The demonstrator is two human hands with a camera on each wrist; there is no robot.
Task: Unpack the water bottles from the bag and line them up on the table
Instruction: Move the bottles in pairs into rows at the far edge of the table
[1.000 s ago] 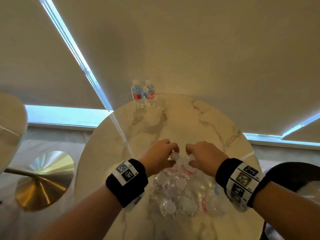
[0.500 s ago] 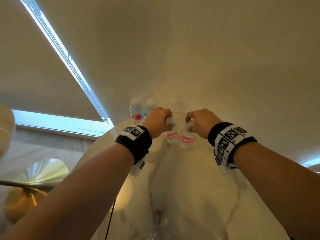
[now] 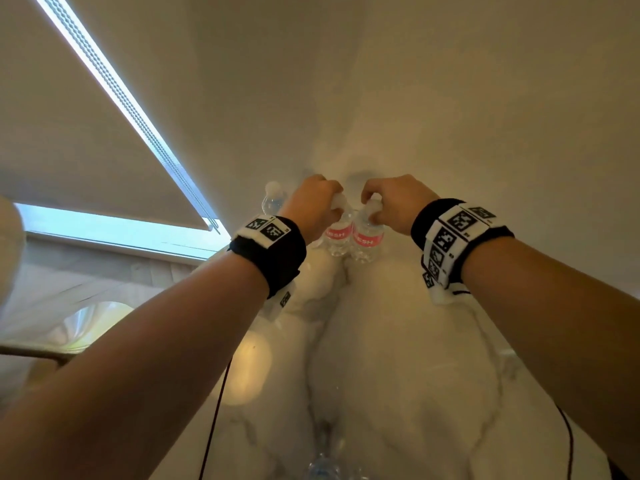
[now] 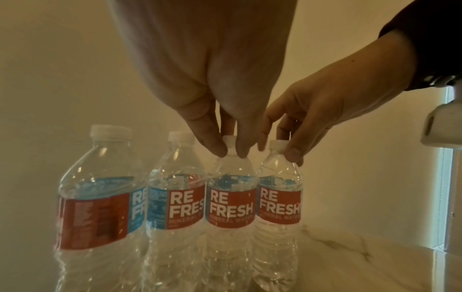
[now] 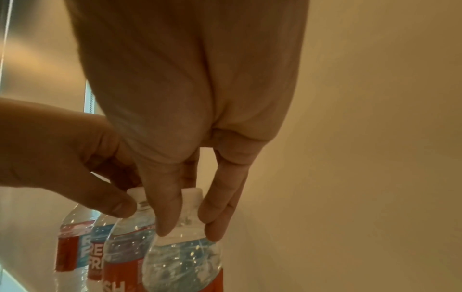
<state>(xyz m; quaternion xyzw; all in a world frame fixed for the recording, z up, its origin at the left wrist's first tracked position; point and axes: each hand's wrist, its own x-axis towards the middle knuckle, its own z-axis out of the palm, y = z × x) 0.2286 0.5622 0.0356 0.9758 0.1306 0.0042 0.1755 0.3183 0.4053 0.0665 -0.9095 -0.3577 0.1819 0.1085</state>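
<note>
Four clear water bottles with red and blue labels stand in a row at the far edge of the marble table (image 3: 398,341). My left hand (image 3: 320,202) (image 4: 230,152) pinches the neck of the third bottle (image 4: 231,197) (image 3: 337,237) just under its white cap. The rightmost bottle (image 4: 278,197) (image 3: 367,240) (image 5: 185,256) is held the same way by my right hand (image 3: 388,202) (image 5: 185,227). Both held bottles are upright and side by side, bases down at the table top. Two free bottles (image 4: 100,197) (image 4: 175,197) stand to their left. The head view shows one of them (image 3: 273,199) beyond my left wrist.
More packed bottles (image 3: 322,465) show at the bottom edge, near me. A beige roller blind (image 3: 450,98) hangs right behind the row. A gold pedestal base (image 3: 86,323) sits on the floor to the left. Thin cables (image 3: 214,410) hang from both wristbands.
Both hands lifted a bottle each out of the pack near me and carried them to the far edge, beside the two standing bottles. The head view tilted up.
</note>
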